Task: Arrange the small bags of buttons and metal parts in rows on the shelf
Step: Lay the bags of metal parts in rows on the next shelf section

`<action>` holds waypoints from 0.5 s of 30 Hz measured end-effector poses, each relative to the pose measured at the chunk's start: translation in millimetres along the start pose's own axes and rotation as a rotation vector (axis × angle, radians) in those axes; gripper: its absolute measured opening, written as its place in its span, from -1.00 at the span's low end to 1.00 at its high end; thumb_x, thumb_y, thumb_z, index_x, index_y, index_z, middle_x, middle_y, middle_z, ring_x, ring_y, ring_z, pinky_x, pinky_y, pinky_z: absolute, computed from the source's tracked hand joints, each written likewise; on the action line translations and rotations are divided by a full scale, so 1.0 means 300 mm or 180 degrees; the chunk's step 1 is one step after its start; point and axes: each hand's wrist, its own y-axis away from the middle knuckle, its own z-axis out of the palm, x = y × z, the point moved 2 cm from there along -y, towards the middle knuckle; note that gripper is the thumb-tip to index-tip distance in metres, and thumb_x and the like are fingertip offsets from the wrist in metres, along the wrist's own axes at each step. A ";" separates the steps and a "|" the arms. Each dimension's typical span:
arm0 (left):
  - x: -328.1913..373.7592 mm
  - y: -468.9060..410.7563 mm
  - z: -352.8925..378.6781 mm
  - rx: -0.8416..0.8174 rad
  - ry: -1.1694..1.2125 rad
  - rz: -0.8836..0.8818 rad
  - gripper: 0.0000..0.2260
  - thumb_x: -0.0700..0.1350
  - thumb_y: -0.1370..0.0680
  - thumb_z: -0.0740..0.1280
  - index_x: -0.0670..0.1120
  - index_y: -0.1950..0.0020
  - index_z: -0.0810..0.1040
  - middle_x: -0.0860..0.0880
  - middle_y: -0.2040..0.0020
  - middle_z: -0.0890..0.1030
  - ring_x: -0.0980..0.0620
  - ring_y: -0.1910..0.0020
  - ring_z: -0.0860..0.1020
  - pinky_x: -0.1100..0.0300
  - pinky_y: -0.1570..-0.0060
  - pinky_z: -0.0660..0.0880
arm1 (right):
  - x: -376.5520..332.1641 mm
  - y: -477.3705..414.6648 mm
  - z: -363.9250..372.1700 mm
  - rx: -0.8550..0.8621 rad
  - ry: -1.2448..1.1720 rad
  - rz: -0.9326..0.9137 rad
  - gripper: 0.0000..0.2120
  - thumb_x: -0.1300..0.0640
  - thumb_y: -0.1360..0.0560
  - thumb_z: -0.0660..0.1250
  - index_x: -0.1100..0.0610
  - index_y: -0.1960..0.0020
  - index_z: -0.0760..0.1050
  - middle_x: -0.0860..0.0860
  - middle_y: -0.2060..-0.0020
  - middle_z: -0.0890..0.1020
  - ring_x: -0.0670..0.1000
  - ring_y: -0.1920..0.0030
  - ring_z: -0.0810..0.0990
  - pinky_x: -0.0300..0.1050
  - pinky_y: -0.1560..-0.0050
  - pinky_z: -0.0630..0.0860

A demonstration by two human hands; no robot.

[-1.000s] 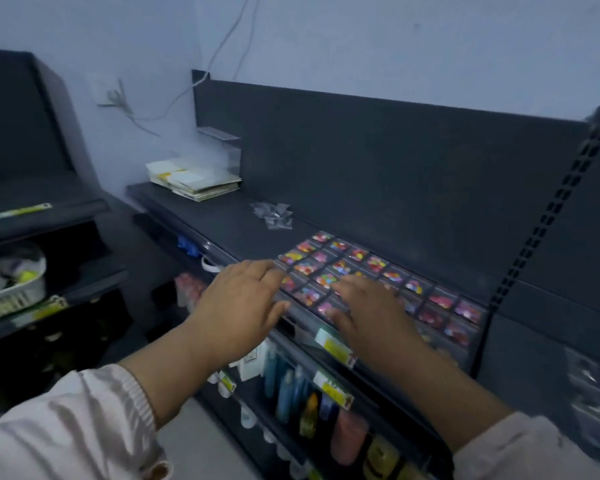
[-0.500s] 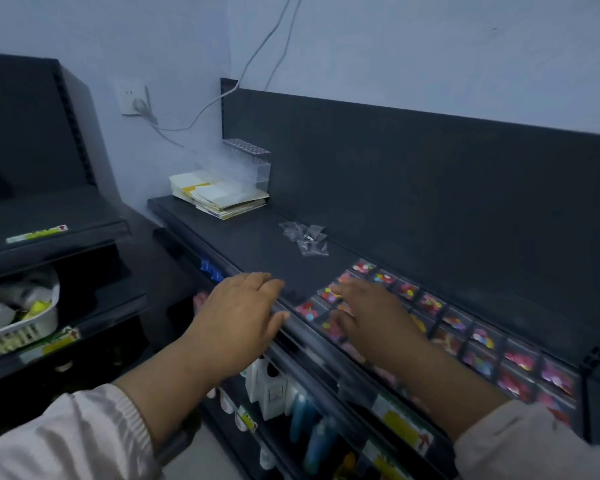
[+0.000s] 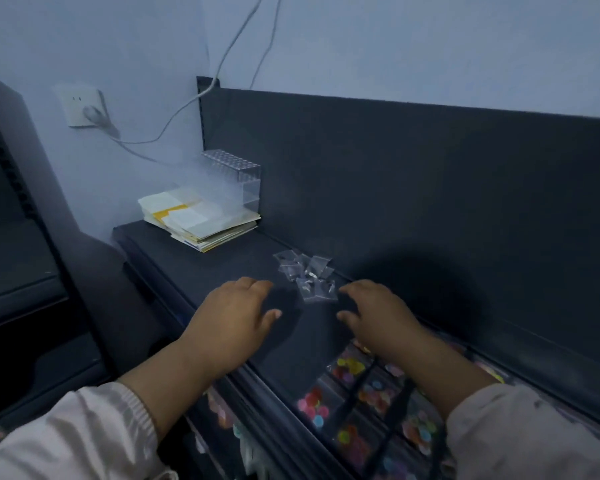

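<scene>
Dark grey shelf (image 3: 219, 268) holds the goods; rows of button bags (image 3: 357, 393) lie at its near right end; the left hand (image 3: 234, 317) and right hand (image 3: 378, 315), each grip released and empty, flank a small pile of clear bags (image 3: 307, 277) with metal parts.

Dark shelf (image 3: 201, 271) — bearing clear bags (image 3: 307, 277), button bags (image 3: 352, 393), paper stack (image 3: 200, 221).
</scene>
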 end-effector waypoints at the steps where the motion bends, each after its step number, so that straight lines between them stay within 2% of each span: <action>1: -0.010 -0.031 0.021 -0.0052 0.0033 0.0009 -0.56 0.13 -0.58 0.17 -0.02 -0.42 0.33 -0.02 -0.29 0.47 -0.04 -0.22 0.45 0.12 -0.20 0.39 | 0.010 -0.027 0.017 -0.0050 -0.0042 0.0071 -0.61 0.00 -0.51 0.29 0.07 -0.30 0.41 0.02 -0.28 0.46 0.08 -0.25 0.43 -0.06 -0.23 0.40; 8: -0.094 -0.293 0.150 -0.0334 0.0418 0.0186 -0.59 0.09 -0.57 0.22 0.00 -0.39 0.37 -0.05 -0.24 0.50 -0.05 -0.20 0.47 0.11 -0.15 0.43 | 0.054 -0.187 0.129 -0.0269 -0.0238 0.0651 -0.62 0.00 -0.51 0.29 0.05 -0.31 0.40 0.03 -0.27 0.44 0.07 -0.23 0.43 -0.10 -0.20 0.41; 11: -0.125 -0.420 0.200 -0.0455 0.0602 0.0346 -0.67 0.04 -0.56 0.25 0.01 -0.31 0.45 -0.02 -0.25 0.52 -0.02 -0.21 0.48 0.13 -0.13 0.42 | 0.064 -0.235 0.165 -0.0270 -0.0280 0.0908 -0.65 0.03 -0.50 0.32 0.05 -0.27 0.43 0.03 -0.23 0.46 0.06 -0.21 0.44 -0.14 -0.16 0.41; 15: -0.155 -0.589 0.261 -0.0593 0.0851 0.0563 -0.74 -0.02 -0.55 0.28 -0.09 -0.19 0.50 -0.04 -0.14 0.57 -0.04 -0.11 0.52 0.11 -0.05 0.44 | 0.074 -0.296 0.207 -0.0237 -0.0351 0.1351 -0.70 0.03 -0.49 0.32 0.02 -0.20 0.46 0.01 -0.17 0.48 0.02 -0.14 0.48 -0.20 -0.09 0.40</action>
